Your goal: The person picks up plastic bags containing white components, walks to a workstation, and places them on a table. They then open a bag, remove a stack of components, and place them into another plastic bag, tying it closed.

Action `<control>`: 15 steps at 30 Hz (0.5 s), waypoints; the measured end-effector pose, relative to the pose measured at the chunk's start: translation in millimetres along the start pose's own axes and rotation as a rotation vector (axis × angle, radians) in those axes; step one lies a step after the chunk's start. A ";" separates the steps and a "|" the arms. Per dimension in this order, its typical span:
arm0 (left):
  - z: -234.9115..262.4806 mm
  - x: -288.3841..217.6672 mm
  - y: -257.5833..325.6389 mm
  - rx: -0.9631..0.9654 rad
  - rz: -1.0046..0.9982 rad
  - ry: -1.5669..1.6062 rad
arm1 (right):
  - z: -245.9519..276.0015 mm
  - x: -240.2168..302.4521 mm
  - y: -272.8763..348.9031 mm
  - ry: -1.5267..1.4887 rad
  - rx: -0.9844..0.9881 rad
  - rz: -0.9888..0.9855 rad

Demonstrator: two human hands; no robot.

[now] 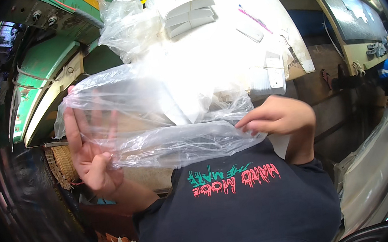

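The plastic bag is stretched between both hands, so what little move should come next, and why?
Probably pull the bag's mouth wider. The left hand and right hand each pinch an edge of the clear plastic bag, but its film looks wrinkled and mostly flat, above the white table.

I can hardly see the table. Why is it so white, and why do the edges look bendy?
Head view: glare washes out the table top, so the white pieces there fade; the fisheye lens bends straight edges near the rim, where the corners go black; the clear bag held by the left hand and right hand blurs what's behind.
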State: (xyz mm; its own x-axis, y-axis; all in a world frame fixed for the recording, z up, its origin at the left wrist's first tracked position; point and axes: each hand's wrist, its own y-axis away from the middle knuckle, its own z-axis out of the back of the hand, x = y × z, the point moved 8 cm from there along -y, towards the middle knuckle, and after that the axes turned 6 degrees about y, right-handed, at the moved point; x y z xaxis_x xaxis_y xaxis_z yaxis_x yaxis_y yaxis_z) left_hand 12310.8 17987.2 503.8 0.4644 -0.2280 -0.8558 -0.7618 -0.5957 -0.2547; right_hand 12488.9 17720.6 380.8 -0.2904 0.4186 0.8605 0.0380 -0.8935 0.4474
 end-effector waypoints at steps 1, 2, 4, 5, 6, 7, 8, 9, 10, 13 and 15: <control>-1.1 -2.5 -0.5 0.004 -0.010 0.043 | 16.2 3.7 9.8 -0.115 -0.129 0.169; -3.4 -3.0 -1.0 0.016 -0.010 0.046 | 39.7 -23.1 15.4 -0.075 -0.397 0.001; -6.1 -2.3 -2.2 -0.002 -0.039 -0.073 | 82.6 -68.7 37.3 0.031 -1.131 -0.221; -9.0 -1.5 -3.1 0.005 -0.066 -0.115 | 83.2 -94.1 29.9 0.283 -1.188 -0.535; -12.8 0.2 -4.1 0.025 -0.089 -0.159 | 82.4 -111.6 23.7 0.525 -1.263 -0.810; -16.1 2.0 -5.2 0.045 -0.113 -0.204 | 77.7 -127.8 15.6 0.710 -1.247 -1.097; -19.0 4.3 -6.4 0.063 -0.127 -0.260 | 69.9 -148.5 1.0 0.462 -1.277 -1.033; -21.2 6.6 -7.6 0.087 -0.134 -0.218 | 65.4 -156.2 -9.2 0.464 -1.285 -1.041; -22.9 8.8 -8.7 0.109 -0.133 -0.189 | 61.5 -162.3 -15.6 0.447 -1.284 -1.051; -28.8 13.6 -11.4 0.191 -0.142 -0.196 | 59.6 -171.3 -20.4 0.420 -1.269 -1.055; -29.9 17.2 -13.6 0.202 -0.148 -0.212 | 63.7 -172.7 -16.2 0.448 -1.291 -1.006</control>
State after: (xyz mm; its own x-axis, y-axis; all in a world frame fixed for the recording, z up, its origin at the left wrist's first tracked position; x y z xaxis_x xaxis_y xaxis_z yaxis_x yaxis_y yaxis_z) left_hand 12342.6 17968.4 506.0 0.4883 0.0279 -0.8722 -0.7772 -0.4405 -0.4493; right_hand 12599.4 17673.1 240.4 0.0515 0.9877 0.1477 -0.9971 0.0425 0.0633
